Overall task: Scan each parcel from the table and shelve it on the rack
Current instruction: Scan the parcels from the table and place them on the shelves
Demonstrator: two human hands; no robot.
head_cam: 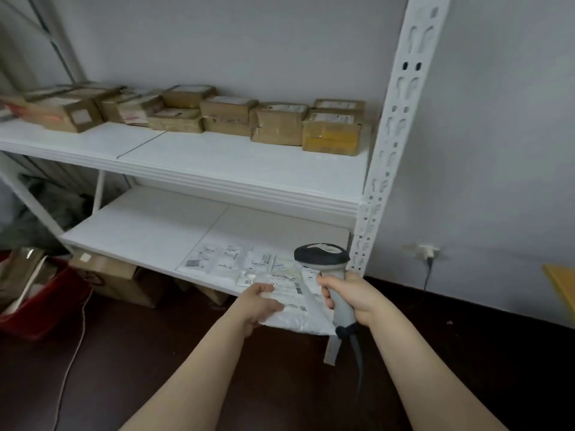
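Note:
My left hand (256, 303) grips the left edge of a white poly-mailer parcel (295, 315) with a printed label, held in front of the lower shelf (149, 225) of the white rack. My right hand (351, 298) is closed around the grey handle of a barcode scanner (322, 259), whose dark head sits just above the parcel's right side. Several flat white mailers (230, 258) lie on the lower shelf right behind the held parcel. Several brown cardboard parcels (280, 122) line the back of the upper shelf (217, 157).
The rack's perforated white upright (395, 129) stands at the right. Under the rack sit cardboard boxes (115, 275); a red crate (37, 303) with bags is on the dark floor at left, with a white cable (74, 353) nearby. A wall socket (427, 251) is to the right.

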